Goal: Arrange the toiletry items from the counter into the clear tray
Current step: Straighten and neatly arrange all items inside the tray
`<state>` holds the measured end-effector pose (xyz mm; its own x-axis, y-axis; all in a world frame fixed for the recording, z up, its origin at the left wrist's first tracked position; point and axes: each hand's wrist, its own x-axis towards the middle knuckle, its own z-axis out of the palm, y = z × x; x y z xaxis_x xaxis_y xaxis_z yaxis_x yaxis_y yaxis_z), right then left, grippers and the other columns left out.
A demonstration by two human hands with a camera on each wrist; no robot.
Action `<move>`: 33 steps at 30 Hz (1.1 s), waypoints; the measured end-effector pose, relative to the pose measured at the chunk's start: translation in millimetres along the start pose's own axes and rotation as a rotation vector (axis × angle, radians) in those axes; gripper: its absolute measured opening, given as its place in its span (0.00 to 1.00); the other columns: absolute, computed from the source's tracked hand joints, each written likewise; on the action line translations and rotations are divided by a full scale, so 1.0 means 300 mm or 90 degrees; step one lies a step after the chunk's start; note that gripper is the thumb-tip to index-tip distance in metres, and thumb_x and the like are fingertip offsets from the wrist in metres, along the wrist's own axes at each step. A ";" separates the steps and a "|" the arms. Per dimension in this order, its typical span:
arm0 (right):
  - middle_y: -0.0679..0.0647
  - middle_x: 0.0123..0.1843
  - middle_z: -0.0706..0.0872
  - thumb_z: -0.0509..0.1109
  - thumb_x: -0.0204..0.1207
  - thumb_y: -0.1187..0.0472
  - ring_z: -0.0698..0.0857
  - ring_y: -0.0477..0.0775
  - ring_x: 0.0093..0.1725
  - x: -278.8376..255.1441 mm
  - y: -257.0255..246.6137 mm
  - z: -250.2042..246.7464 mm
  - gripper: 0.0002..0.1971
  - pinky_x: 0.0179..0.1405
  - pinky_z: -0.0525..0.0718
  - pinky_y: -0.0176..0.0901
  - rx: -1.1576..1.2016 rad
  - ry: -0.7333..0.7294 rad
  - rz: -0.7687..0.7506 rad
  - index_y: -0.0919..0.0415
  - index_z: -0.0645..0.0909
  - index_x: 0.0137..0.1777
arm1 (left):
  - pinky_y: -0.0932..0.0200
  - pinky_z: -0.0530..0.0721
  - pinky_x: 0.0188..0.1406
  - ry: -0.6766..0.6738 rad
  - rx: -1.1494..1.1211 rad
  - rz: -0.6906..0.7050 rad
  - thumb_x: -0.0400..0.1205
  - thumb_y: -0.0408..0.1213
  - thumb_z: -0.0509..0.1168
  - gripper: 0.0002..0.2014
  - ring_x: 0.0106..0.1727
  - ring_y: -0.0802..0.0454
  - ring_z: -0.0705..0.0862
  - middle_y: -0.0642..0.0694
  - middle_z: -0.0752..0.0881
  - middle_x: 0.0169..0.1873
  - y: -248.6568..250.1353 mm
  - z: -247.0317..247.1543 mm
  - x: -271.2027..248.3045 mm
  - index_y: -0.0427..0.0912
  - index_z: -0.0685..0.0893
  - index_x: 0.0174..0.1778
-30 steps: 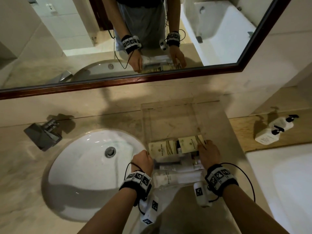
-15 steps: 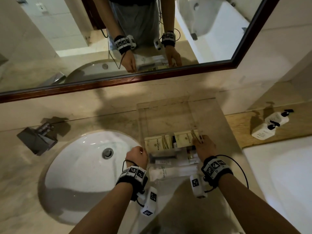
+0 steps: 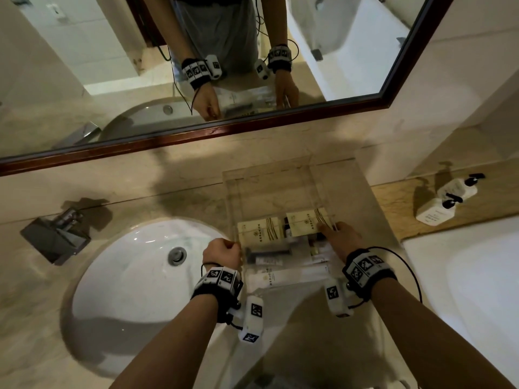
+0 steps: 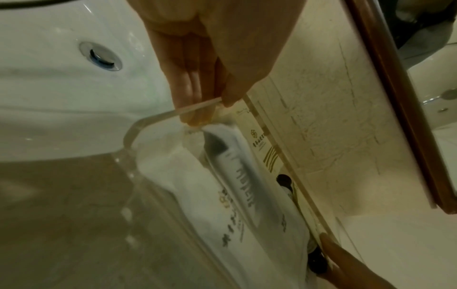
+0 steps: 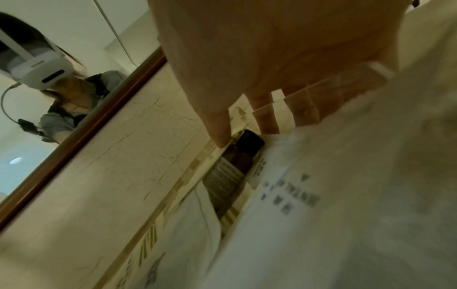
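The clear tray [image 3: 269, 189] sits on the counter right of the sink. Its near half holds two cream boxes [image 3: 259, 233], a small dark bottle [image 3: 287, 228], a razor packet [image 3: 269, 252] and white packets [image 3: 286, 275]. My left hand [image 3: 223, 252] pinches the tray's left wall. In the left wrist view the left hand [image 4: 210, 103] has thumb and fingers clamped over the tray rim [image 4: 158, 115]. My right hand [image 3: 341, 238] grips the right wall. In the right wrist view the right hand [image 5: 237, 121] has its thumb inside, by the dark bottle [image 5: 237, 158].
A white sink [image 3: 134, 276] with a chrome faucet [image 3: 56, 237] lies left of the tray. The framed mirror [image 3: 196, 133] runs along the wall behind. Two white pump bottles [image 3: 446, 200] stand on a wooden ledge at the right, above a white bathtub [image 3: 477, 276].
Both hands keep their hold on the tray walls. Hands and tray seem to have shifted a little toward the wall.
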<state>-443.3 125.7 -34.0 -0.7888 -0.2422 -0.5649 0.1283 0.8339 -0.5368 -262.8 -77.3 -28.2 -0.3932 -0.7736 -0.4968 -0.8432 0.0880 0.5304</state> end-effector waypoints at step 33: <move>0.65 0.47 0.86 0.68 0.70 0.38 0.84 0.64 0.46 0.036 -0.001 0.015 0.29 0.42 0.79 0.47 0.193 0.044 0.128 0.68 0.84 0.48 | 0.40 0.90 0.49 0.008 -0.441 -0.212 0.64 0.37 0.71 0.12 0.39 0.42 0.87 0.33 0.91 0.39 -0.032 0.059 -0.030 0.35 0.90 0.40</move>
<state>-449.2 120.7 -42.9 -0.7676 -0.0456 -0.6393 0.4490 0.6735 -0.5871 -257.4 -60.1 -41.0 -0.1518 -0.6979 -0.6999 -0.4927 -0.5605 0.6657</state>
